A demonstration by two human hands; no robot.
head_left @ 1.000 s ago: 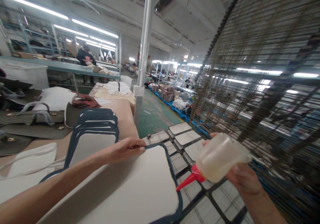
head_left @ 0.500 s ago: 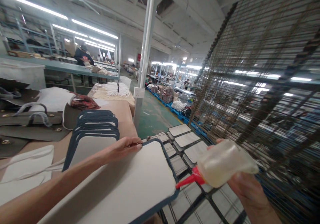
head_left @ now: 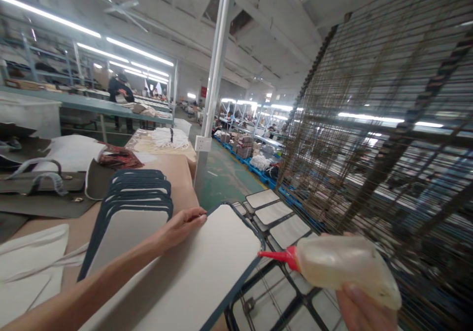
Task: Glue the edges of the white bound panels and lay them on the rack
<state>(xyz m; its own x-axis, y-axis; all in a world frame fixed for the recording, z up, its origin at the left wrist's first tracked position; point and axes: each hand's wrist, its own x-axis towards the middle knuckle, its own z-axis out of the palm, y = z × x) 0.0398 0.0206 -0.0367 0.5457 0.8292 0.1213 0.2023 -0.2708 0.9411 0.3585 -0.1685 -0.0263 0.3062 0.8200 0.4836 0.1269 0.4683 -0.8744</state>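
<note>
A white panel with a dark blue edge [head_left: 207, 262] is tilted in front of me. My left hand [head_left: 186, 225] grips its upper left edge, fingers closed over the rim. In my right hand [head_left: 364, 304] lies a translucent squeeze bottle [head_left: 343, 264] of pale yellowish liquid, held nearly level. Its red nozzle [head_left: 277, 256] points left, and the tip is at the panel's right corner. Most of my right fingers are hidden behind the bottle.
Stacked blue-edged panels [head_left: 136, 203] lie on the tan table [head_left: 181, 166] at left, near grey bag pieces [head_left: 44, 195]. A wire rack [head_left: 369, 124] rises at right, with panels [head_left: 273, 213] on its lower mesh. A metal post [head_left: 212, 84] stands ahead; a person [head_left: 120, 92] is far left.
The bottle has turned more level, and its nozzle tip has moved up along the panel's right end to the corner. My left hand still holds the edge; the panel has tilted slightly.
</note>
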